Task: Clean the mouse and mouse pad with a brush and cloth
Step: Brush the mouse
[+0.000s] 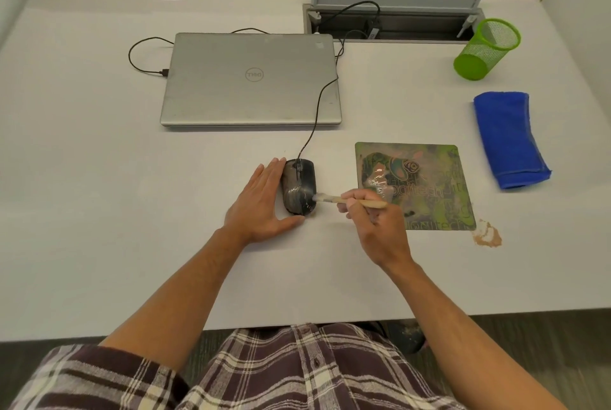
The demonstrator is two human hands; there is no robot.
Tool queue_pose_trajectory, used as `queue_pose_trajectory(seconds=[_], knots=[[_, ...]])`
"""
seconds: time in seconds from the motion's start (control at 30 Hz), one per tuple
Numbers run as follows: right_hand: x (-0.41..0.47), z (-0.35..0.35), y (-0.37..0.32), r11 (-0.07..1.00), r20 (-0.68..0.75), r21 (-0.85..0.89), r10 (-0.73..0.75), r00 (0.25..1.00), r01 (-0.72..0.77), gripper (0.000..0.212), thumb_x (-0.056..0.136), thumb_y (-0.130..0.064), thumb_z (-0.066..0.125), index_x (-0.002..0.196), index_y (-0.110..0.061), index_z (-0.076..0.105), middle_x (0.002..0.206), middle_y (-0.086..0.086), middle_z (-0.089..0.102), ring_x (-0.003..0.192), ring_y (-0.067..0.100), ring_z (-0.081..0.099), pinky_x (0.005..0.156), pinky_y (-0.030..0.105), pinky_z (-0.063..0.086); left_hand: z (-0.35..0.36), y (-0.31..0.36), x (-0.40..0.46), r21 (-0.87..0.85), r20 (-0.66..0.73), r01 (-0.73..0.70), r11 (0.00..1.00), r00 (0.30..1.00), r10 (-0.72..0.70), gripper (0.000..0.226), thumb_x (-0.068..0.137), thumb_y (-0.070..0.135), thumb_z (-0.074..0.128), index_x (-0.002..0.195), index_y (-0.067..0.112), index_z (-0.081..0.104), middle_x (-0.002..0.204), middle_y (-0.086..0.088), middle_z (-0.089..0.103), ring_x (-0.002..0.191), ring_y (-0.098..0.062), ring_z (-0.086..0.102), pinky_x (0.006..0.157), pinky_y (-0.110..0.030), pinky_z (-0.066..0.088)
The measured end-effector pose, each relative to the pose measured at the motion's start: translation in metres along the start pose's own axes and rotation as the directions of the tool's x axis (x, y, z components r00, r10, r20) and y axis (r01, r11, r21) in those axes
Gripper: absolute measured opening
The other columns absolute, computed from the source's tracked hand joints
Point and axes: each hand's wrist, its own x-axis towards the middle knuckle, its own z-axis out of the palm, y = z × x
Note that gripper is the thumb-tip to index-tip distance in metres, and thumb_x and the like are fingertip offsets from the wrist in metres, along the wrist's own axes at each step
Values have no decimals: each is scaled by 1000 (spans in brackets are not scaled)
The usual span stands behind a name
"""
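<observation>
Right hand (377,224), brush (350,199) bristles against mouse (299,186)

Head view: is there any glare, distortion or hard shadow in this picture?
Head view: wide-angle bending curves the desk edges; lighting is soft and even, with only faint shadows under the hands, left and right; glossy glare patches sit on the mouse and the mouse pad; the brush tip looks slightly blurred.

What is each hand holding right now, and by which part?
The right hand pinches the brush by its wooden handle. The left hand rests open against the mouse, steadying its left side.
</observation>
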Motion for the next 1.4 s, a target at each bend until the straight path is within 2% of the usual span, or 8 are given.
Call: queue_pose_trajectory(seconds=[0.17, 0.37, 0.5, 0.77, 1.0, 1.23, 1.3, 1.4], knots=[[16, 11, -4, 999, -4, 36, -15, 1000, 15, 16, 90, -26, 52, 94, -32, 67, 90, -5, 72, 89, 20, 67, 76, 52, 54, 1, 0, -1, -5, 1, -4, 1000, 1000, 4, 111, 74, 68, 61, 153, 9, 10, 160, -7, 19, 148, -18, 13, 120, -27, 0], [3, 15, 7, 1000, 23, -7, -27, 999, 27, 19, 87, -32, 52, 93, -28, 69, 86, -9, 71, 83, 15, 66, 71, 42, 55, 0, 0, -1, -6, 7, -6, 1000, 1000, 7, 112, 73, 70, 58, 153, 9, 11, 160, -7, 19, 148, -18, 13, 121, -31, 2], [-10, 9, 16, 998, 30, -35, -55, 998, 56, 18, 88, -27, 53, 91, -25, 71, 88, -14, 71, 87, 10, 67, 68, 25, 53, 1, -1, 0, -1, 9, -3, 1000, 1000, 3, 113, 72, 72, 57, 153, 8, 11, 160, -8, 19, 148, -19, 13, 121, -31, 3], [-9, 6, 9, 996, -90, -22, -84, 992, 82, 17, 89, -30, 51, 94, -29, 68, 81, -5, 72, 79, 17, 68, 63, 37, 55, 1, -2, 0, -12, 1, -17, 1000, 1000, 17, 112, 72, 70, 57, 153, 6, 13, 159, -9, 22, 148, -20, 15, 120, -27, 0], [-12, 15, 12, 994, -26, -59, -96, 995, 95, 18, 91, -21, 54, 98, -18, 70, 86, -6, 71, 83, 12, 66, 69, 36, 54, 2, -1, 0, -12, -9, -21, 1000, 1000, 21, 112, 72, 71, 57, 153, 6, 13, 159, -9, 21, 148, -18, 14, 119, -23, -2], [-13, 5, 15, 995, -47, -51, -84, 995, 82, 19, 91, -26, 52, 95, -21, 70, 87, -8, 72, 85, 12, 68, 68, 37, 55, 2, -1, -1, -32, -39, -33, 999, 999, 32, 111, 71, 69, 60, 152, 11, 13, 158, -9, 23, 133, 12, -3, 112, -10, -10], [-8, 7, 10, 994, -65, -43, -102, 993, 99, 18, 92, -27, 52, 98, -25, 68, 88, -7, 72, 86, 13, 68, 68, 36, 55, 1, -1, -1, -29, -35, -30, 999, 999, 29, 110, 71, 69, 59, 153, 12, 13, 158, -9, 23, 136, 8, -1, 112, -10, -10], [-6, 13, 7, 991, -31, -57, -127, 991, 125, 17, 92, -26, 52, 97, -25, 68, 89, -9, 72, 86, 10, 67, 69, 35, 54, 1, -1, -1, -23, -21, -15, 1000, 1000, 15, 111, 71, 71, 59, 153, 11, 12, 159, -8, 22, 145, -11, 9, 114, -13, -8]])
